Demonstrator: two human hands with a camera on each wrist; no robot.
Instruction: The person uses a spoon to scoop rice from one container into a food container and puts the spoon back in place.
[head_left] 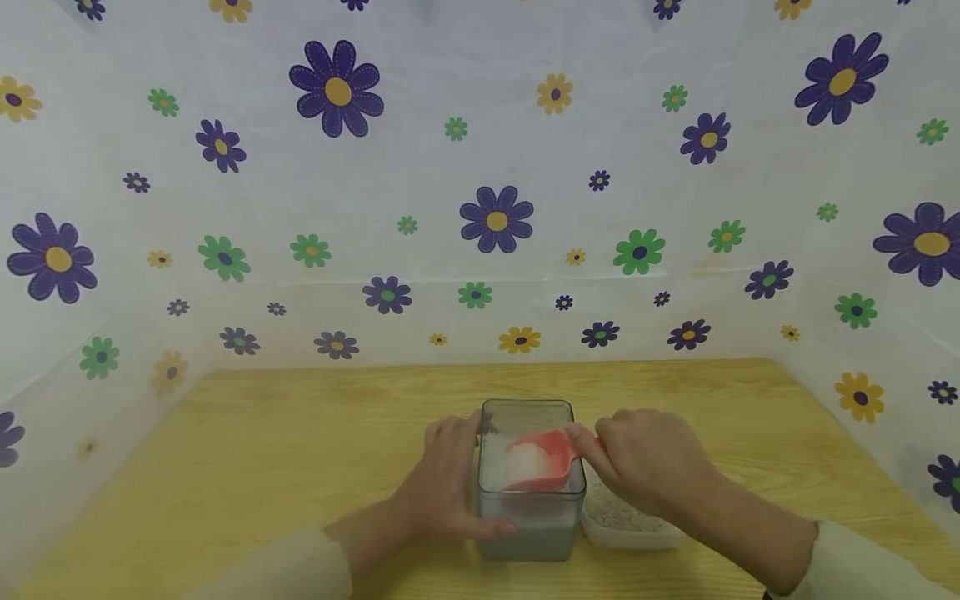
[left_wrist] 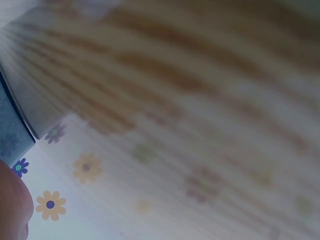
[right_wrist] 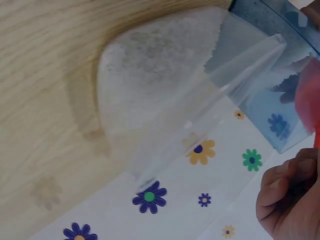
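here's the red scoop (head_left: 557, 468), just left of the right hand (head_left: 651, 460), at the open top of the clear container (head_left: 536, 543)!
its long axis runs roughly left to right, handle into the right hand, fingers clamped on it, white grains (head_left: 528, 462) in its bowl; whether it touches those below, i can't tell; over on the left, the left hand (head_left: 445, 482) grips the container, thumb across the near face, and just right on the counter (head_left: 300, 450) sits a pale tub (head_left: 633, 540), partly hidden by the right hand.
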